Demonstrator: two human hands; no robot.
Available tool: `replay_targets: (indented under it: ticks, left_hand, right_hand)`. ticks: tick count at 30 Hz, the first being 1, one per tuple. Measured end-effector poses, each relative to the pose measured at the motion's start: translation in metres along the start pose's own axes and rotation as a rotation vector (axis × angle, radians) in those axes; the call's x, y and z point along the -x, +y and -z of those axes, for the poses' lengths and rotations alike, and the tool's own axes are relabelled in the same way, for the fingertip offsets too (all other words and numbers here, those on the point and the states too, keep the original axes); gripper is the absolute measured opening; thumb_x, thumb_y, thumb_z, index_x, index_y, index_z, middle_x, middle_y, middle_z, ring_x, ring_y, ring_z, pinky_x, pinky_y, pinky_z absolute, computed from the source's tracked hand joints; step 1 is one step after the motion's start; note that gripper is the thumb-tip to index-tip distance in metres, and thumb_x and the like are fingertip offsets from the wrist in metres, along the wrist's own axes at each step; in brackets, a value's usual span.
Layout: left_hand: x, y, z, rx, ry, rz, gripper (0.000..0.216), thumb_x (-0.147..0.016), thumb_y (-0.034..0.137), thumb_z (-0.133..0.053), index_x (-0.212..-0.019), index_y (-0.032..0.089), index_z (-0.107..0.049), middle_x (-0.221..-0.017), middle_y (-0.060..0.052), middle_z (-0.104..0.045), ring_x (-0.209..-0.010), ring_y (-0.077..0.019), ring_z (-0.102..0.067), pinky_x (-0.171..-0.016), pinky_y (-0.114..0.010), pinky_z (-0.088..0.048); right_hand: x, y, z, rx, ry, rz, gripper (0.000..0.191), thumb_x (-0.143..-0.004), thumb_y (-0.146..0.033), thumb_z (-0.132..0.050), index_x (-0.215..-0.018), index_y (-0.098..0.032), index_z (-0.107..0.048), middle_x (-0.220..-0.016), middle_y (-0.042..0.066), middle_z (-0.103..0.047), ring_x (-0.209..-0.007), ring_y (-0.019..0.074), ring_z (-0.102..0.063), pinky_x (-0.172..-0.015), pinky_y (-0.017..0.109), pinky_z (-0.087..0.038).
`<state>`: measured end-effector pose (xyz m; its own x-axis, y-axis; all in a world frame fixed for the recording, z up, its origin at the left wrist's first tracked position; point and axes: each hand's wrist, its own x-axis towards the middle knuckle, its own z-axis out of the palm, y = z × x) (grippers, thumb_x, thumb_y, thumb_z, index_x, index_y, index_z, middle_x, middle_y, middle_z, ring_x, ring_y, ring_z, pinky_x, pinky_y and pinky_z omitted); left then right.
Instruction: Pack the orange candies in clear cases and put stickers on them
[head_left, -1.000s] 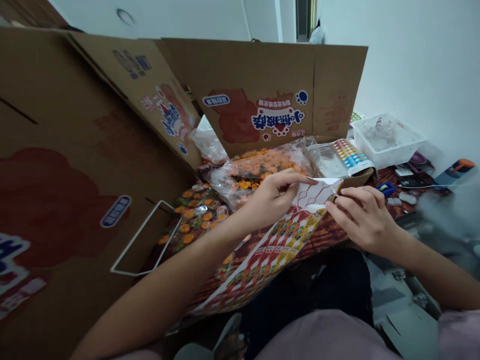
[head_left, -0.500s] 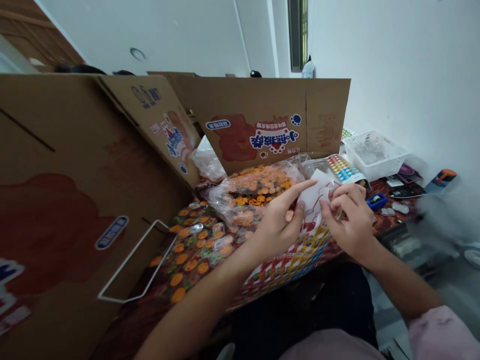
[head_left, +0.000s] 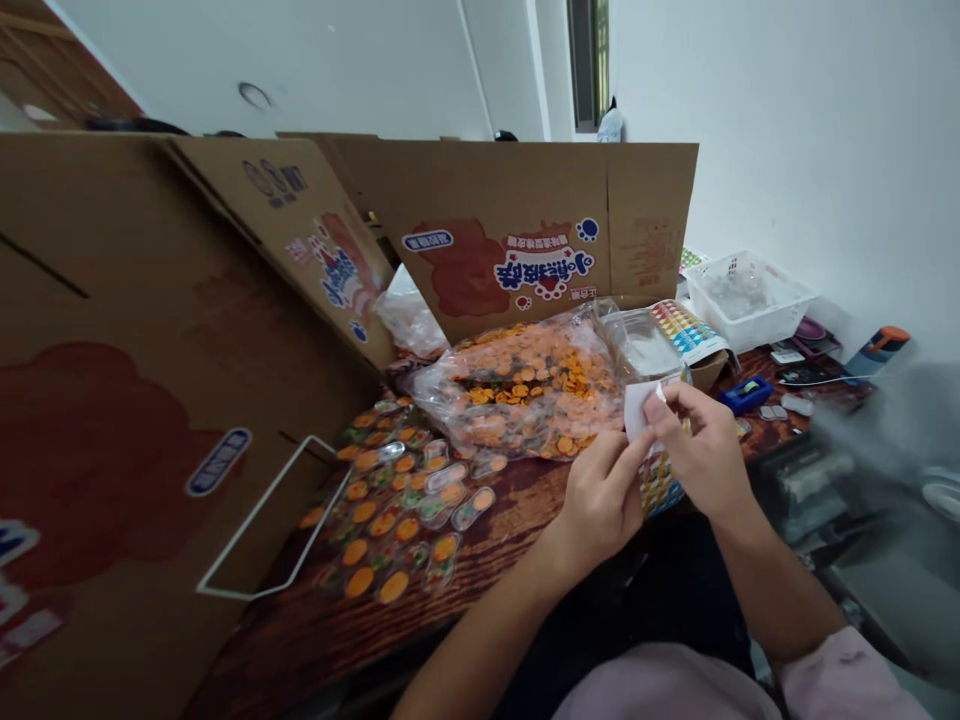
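In front of my body both hands pinch a printed sheet with a colourful diamond pattern, its white side showing at the top. My left hand is closed at the sheet's lower left edge, fingers together. My right hand grips the upper right, thumb pressed on the white part. A large clear plastic bag full of small orange pieces lies just beyond my left hand. Several small clear packs with orange discs are scattered on the table to the left.
Tall cardboard panels stand at the back and left. A thin white frame is by the left panel. Towards the right are a clear tub, a patterned roll of sheets, a white basket and a blue tape dispenser.
The patterned sheet, spread wide below my left arm before, is now gathered below my hands. My left hand has moved right and down, closer to my right hand.
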<state>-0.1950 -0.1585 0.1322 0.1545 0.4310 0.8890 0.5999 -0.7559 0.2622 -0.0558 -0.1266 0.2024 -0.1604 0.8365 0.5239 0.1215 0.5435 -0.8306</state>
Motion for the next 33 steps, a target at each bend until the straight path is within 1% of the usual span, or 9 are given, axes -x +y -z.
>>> replay_targets:
  ticks: [2,4,6,8,11,13,17,27,33]
  left_hand:
    - [0.006,0.005,-0.006,0.017,0.017,0.012,0.051,-0.100,0.008,-0.044,-0.148,0.020,-0.054,-0.094,-0.008,-0.064,-0.088,-0.0190,-0.066,-0.077,-0.029,-0.057]
    - [0.009,0.011,-0.010,0.059,0.109,0.081,0.052,-0.100,0.010,-0.048,-0.151,0.022,-0.047,-0.102,-0.009,-0.066,-0.093,-0.0196,-0.068,-0.081,-0.031,-0.058]
    - [0.007,0.017,-0.011,0.171,0.228,0.226,0.059,-0.101,0.019,-0.055,-0.156,0.024,-0.034,-0.117,-0.012,-0.065,-0.100,-0.0214,-0.070,-0.086,-0.035,-0.059]
    - [-0.001,0.021,-0.006,0.318,0.246,0.400,0.062,-0.099,0.030,-0.064,-0.153,0.025,-0.033,-0.124,-0.013,-0.064,-0.102,-0.0219,-0.071,-0.085,-0.036,-0.060]
    - [-0.016,0.020,0.004,0.401,0.125,0.597,0.030,-0.100,0.039,-0.065,-0.123,0.021,-0.060,-0.104,-0.007,-0.069,-0.085,-0.0162,-0.069,-0.074,-0.027,-0.055]
    - [-0.024,0.016,0.010,0.371,0.079,0.666,0.023,-0.103,0.040,-0.059,-0.096,0.019,-0.064,-0.084,-0.002,-0.066,-0.072,-0.0128,-0.061,-0.066,-0.024,-0.048]
    - [-0.027,0.008,0.014,0.290,0.133,0.722,0.037,-0.104,0.041,-0.055,-0.073,0.020,-0.051,-0.065,0.004,-0.049,-0.060,-0.0105,-0.044,-0.057,-0.024,-0.036]
    - [-0.020,-0.021,0.029,0.331,0.345,0.872,0.049,-0.096,0.057,-0.065,-0.069,0.021,-0.045,-0.063,0.005,-0.039,-0.056,-0.0102,-0.032,-0.049,-0.022,-0.029]
    - [-0.013,-0.038,0.033,0.259,0.428,0.918,0.050,-0.093,0.057,-0.067,-0.066,0.020,-0.046,-0.062,0.004,-0.038,-0.055,-0.0102,-0.030,-0.049,-0.023,-0.026]
  right_hand:
    - [0.000,0.003,0.001,-0.017,0.006,-0.035,0.032,-0.095,-0.040,-0.063,-0.070,-0.020,-0.060,-0.066,-0.003,-0.055,-0.062,0.0121,-0.048,-0.060,0.027,-0.039]
    - [0.002,0.008,0.001,-0.048,-0.006,-0.062,0.032,-0.096,-0.039,-0.061,-0.070,-0.020,-0.061,-0.065,-0.003,-0.056,-0.061,0.0121,-0.048,-0.059,0.027,-0.038]
    - [0.005,0.014,0.000,-0.076,-0.030,-0.074,0.033,-0.098,-0.039,-0.060,-0.070,-0.020,-0.061,-0.065,-0.003,-0.056,-0.061,0.0122,-0.049,-0.059,0.027,-0.039]
    - [0.010,0.018,0.000,-0.095,-0.070,-0.065,0.033,-0.098,-0.038,-0.060,-0.071,-0.020,-0.061,-0.066,-0.003,-0.056,-0.062,0.0125,-0.049,-0.062,0.027,-0.040]
    - [0.015,0.021,-0.002,-0.140,-0.131,-0.018,0.032,-0.098,-0.035,-0.060,-0.070,-0.021,-0.061,-0.069,-0.002,-0.054,-0.067,0.0132,-0.050,-0.067,0.028,-0.042]
    - [0.017,0.023,-0.004,-0.185,-0.140,0.011,0.032,-0.098,-0.033,-0.061,-0.069,-0.021,-0.060,-0.072,-0.002,-0.054,-0.071,0.0140,-0.051,-0.069,0.029,-0.043]
    - [0.024,0.029,-0.009,-0.223,-0.088,0.020,0.029,-0.098,-0.030,-0.062,-0.070,-0.021,-0.062,-0.080,0.000,-0.060,-0.077,0.0155,-0.056,-0.073,0.030,-0.044]
    - [0.052,0.060,-0.009,-0.344,0.071,-0.066,0.023,-0.094,-0.029,-0.068,-0.071,-0.023,-0.071,-0.103,0.004,-0.076,-0.101,0.0233,-0.070,-0.090,0.037,-0.051]
    - [0.062,0.064,-0.003,-0.421,0.077,-0.120,0.023,-0.092,-0.028,-0.068,-0.069,-0.024,-0.072,-0.113,0.005,-0.078,-0.107,0.0270,-0.073,-0.096,0.045,-0.054]
